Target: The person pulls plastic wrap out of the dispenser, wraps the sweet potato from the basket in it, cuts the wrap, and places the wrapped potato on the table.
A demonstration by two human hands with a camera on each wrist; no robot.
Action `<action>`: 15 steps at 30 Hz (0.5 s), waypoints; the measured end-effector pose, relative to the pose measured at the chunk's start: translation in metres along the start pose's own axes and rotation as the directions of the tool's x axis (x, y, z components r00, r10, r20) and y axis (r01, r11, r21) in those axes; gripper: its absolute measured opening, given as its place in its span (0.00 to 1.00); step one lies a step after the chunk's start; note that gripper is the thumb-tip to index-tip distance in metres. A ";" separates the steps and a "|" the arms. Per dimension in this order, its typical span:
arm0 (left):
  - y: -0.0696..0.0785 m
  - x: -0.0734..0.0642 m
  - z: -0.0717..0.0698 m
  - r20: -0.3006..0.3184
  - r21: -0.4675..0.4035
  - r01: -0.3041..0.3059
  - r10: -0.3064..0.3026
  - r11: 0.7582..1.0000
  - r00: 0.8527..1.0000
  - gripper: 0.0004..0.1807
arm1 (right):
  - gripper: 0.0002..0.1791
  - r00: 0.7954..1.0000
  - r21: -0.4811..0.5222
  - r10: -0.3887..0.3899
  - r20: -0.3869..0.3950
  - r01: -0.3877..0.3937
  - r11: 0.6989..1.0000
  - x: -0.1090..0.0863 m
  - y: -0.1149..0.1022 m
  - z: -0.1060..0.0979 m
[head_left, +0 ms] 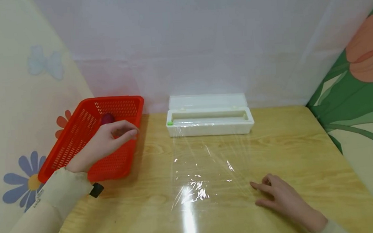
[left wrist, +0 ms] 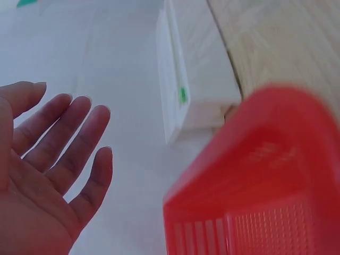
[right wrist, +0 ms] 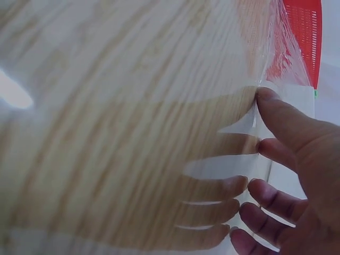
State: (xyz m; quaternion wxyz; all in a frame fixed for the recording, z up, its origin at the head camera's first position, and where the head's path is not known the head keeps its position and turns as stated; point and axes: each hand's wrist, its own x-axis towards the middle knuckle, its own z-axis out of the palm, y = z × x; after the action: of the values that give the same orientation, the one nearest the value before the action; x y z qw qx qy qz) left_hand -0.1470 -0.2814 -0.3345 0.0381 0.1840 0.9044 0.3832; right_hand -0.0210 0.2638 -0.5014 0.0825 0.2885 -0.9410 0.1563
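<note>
My left hand (head_left: 106,141) hovers over the red plastic basket (head_left: 140,108), its fingers loosely bent and holding nothing. Inside the basket, partly hidden behind that hand, lies a dark purple rounded thing (head_left: 107,118). A clear sheet of plastic wrap (head_left: 205,165) runs from the white wrap dispenser box (head_left: 211,130) toward the near side of the table. Beside the sheet's right edge, my right hand (head_left: 284,197) has its fingertips at the tabletop, thumb and forefinger apart. In the right wrist view the fingers (right wrist: 287,119) are relaxed, close to the wrap's edge.
The dispenser's lid (head_left: 208,101) stands raised at the back, and a small green piece (head_left: 170,123) sits at its left end. Flower-patterned panels flank the wooden table (head_left: 290,142), with a pale cloth (head_left: 201,40) behind.
</note>
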 end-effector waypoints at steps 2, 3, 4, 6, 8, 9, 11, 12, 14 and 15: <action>-0.008 0.008 -0.010 -0.009 -0.006 0.036 -0.037 0.999 0.999 0.12 | 0.30 1.000 0.004 -0.003 0.001 0.003 1.000 -0.001 0.001 0.001; -0.013 0.012 -0.015 -0.016 -0.007 0.049 -0.049 0.999 0.999 0.14 | 0.30 1.000 0.005 -0.004 0.005 0.004 1.000 -0.001 0.001 0.001; -0.018 0.016 -0.020 -0.023 -0.008 0.062 -0.062 0.998 0.998 0.15 | 0.30 1.000 0.008 0.001 0.013 -0.001 1.000 -0.002 0.001 0.000; -0.030 0.023 -0.028 -0.037 -0.001 0.088 -0.088 0.996 0.995 0.18 | 0.30 0.999 0.015 0.016 0.038 -0.017 1.000 -0.003 0.001 -0.001; -0.042 0.027 -0.036 -0.053 0.015 0.120 -0.119 0.993 0.992 0.20 | 0.30 0.996 0.021 0.040 0.075 -0.042 0.999 -0.005 0.001 -0.003; -0.048 0.029 -0.040 -0.060 0.033 0.136 -0.134 0.990 0.989 0.21 | 0.30 0.995 0.027 0.046 0.089 -0.048 0.998 -0.005 0.001 -0.003; -0.059 0.032 -0.047 -0.066 0.070 0.163 -0.158 0.984 0.985 0.23 | 0.30 0.992 0.035 0.058 0.110 -0.063 0.997 -0.006 0.000 -0.004; -0.064 0.034 -0.051 -0.066 0.088 0.173 -0.168 0.981 0.984 0.24 | 0.30 0.991 0.038 0.066 0.120 -0.071 0.997 -0.006 -0.001 -0.005; -0.073 0.040 -0.055 -0.073 0.122 0.184 -0.176 0.975 0.982 0.27 | 0.30 0.989 0.042 0.074 0.125 -0.080 0.996 -0.006 -0.001 -0.004; -0.077 0.042 -0.057 -0.063 0.123 0.194 -0.187 0.973 0.980 0.29 | 0.30 0.989 0.044 0.077 0.125 -0.083 0.996 -0.006 -0.002 -0.003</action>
State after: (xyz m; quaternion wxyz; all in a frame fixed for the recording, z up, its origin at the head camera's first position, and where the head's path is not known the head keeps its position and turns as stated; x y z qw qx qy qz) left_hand -0.2218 -0.3541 -0.3456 0.0397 0.0886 0.9414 0.3231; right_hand -0.0145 0.2668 -0.4997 0.0108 0.2613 -0.9511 0.1643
